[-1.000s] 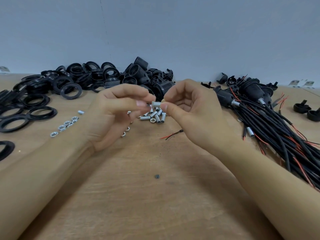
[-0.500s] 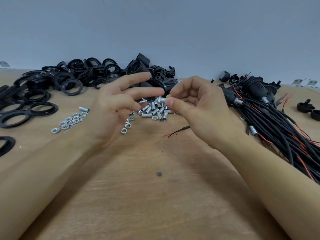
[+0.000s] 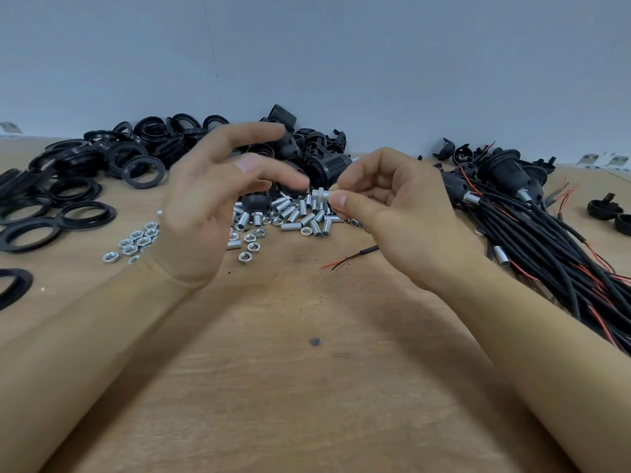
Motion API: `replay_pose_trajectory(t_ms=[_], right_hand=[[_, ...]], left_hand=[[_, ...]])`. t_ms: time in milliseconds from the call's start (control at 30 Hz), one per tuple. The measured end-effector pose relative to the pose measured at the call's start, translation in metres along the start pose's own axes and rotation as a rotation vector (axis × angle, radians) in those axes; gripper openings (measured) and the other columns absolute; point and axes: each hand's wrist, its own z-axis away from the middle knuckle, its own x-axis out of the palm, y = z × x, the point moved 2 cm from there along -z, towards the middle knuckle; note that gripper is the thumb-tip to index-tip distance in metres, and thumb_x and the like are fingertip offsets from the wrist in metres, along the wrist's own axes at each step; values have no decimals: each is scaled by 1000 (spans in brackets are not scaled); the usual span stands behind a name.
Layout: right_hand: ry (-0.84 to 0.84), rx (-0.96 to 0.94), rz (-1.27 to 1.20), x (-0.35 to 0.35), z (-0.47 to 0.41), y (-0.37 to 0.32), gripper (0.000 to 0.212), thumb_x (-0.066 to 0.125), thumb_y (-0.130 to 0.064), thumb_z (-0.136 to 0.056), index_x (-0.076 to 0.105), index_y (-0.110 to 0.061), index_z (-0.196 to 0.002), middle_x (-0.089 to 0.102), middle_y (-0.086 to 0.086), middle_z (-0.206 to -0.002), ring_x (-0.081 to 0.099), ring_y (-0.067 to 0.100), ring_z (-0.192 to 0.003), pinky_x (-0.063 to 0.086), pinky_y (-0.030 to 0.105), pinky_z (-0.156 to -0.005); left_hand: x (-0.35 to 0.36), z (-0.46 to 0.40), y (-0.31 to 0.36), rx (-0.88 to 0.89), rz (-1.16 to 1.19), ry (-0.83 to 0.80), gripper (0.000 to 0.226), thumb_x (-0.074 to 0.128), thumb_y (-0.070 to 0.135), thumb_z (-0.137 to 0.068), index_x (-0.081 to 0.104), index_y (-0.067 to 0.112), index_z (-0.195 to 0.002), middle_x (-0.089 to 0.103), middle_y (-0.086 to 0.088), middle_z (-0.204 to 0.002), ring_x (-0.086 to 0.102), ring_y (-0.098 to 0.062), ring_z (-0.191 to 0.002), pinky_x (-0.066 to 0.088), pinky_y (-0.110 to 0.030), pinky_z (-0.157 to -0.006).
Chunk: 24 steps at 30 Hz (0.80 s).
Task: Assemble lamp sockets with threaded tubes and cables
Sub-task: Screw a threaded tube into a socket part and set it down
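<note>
While right hand [image 3: 392,213] pinches threaded tube [image 3: 321,193] | left hand [image 3: 211,206] raised beside, fingers spread, holding nothing

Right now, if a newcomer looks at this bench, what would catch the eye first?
First, the two hands above the middle of the table: the right hand pinches a small threaded tube, and the left hand is open beside it. Under them lies a shiny heap of metal tubes. Black rings pile far left; a cable bundle lies at right.
</note>
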Motion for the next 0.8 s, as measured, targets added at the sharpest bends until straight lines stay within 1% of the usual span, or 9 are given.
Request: replay_pose_trajectory(t_ms=[100,133,200,300,400,467,533,633,800], right_hand=[[9,0,12,1,1,0,24,72,3,-83,62,-18,-79,66,-4,-75,65,9,-67,53,20,-68],[17,0,17,0,0,0,25,72,3,-83,62,-19,-78,66,-5,-74,65,9,-68,53,20,-68],[31,5,33,-1,-1,1,25,72,3,-82,62,-19,-78,66,-6,-74,66,10,-69,55,23,-69],[103,12,81,-7,-4,3,24,73,0,-82,62,-22,-78,68,-4,-78,67,14,-74,58,29,-74],[343,28,51,-28,-13,7,21,73,-4,-82,63,-23,-81,69,-5,-78,67,12,-70,56,25,-70],[532,62,-20,-46,-18,12,20,69,-1,-84,62,-20,-86,66,0,-83,66,9,-67,55,23,-70],[654,122,-117,-60,-21,21,19,65,2,-87,60,-16,-91,63,3,-86,66,9,-67,56,22,-71],[726,213,-232,-67,-24,31,19,63,5,-87,60,-12,-95,63,4,-88,67,11,-71,56,21,-73],[776,255,-278,-70,-26,33,19,63,6,-85,62,-12,-92,63,1,-83,67,10,-71,57,22,-75]], left_hand=[[7,3,-4,-63,-124,-84,52,59,29,-82,55,12,-131,73,-5,-114,64,-20,-116,48,-31,-92],[10,5,-4,-58,-140,-112,52,60,24,-83,54,9,-133,73,-7,-115,65,-22,-115,51,-34,-92],[11,7,-2,45,-179,-91,41,57,20,-87,59,4,-125,76,-8,-105,69,-30,-104,54,-47,-91],[5,6,1,182,-258,25,32,51,22,-90,63,7,-115,76,-4,-90,69,-29,-88,53,-42,-81],[4,6,-2,176,-336,11,29,54,19,-90,63,6,-115,75,-4,-85,70,-26,-89,53,-44,-83],[6,8,-4,193,-409,-24,25,56,11,-91,63,5,-114,74,-4,-86,70,-20,-86,52,-40,-79],[9,10,-6,213,-482,-62,24,58,7,-91,64,6,-114,74,-1,-85,69,-17,-85,52,-38,-83],[10,11,-10,217,-571,-100,24,60,7,-90,65,9,-114,73,5,-85,69,-14,-88,51,-38,-86],[8,8,-13,209,-649,-80,21,60,10,-90,67,17,-109,72,11,-83,65,-5,-82,49,-30,-79]])
